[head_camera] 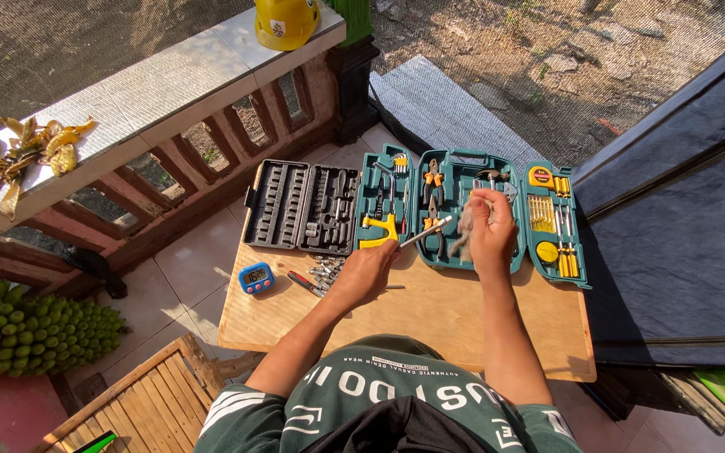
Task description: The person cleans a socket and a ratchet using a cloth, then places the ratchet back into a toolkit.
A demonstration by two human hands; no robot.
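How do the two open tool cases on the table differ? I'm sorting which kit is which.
The black case is smaller and sits on the left; the teal case is wider, unfolding into three panels to the right. The black case holds mostly dark sockets and bits; the teal case holds yellow-handled tools such as pliers and screwdrivers. The right hand, with a cloth, hovers over the teal case; neither hand is over the black case. Both lie open and flat, side by side.

The left hand (368,273) grips a slim tool (425,231) with a bright, polished metal shaft. The right hand (490,231) pinches a greyish rag (466,231), seemingly soft, frayed cloth. Under both hands the desk (430,315) is pale, matt wood. Just beyond them, the teal case (463,210) looks like moulded plastic; left of it, the black socket case (299,205) is dull plastic.
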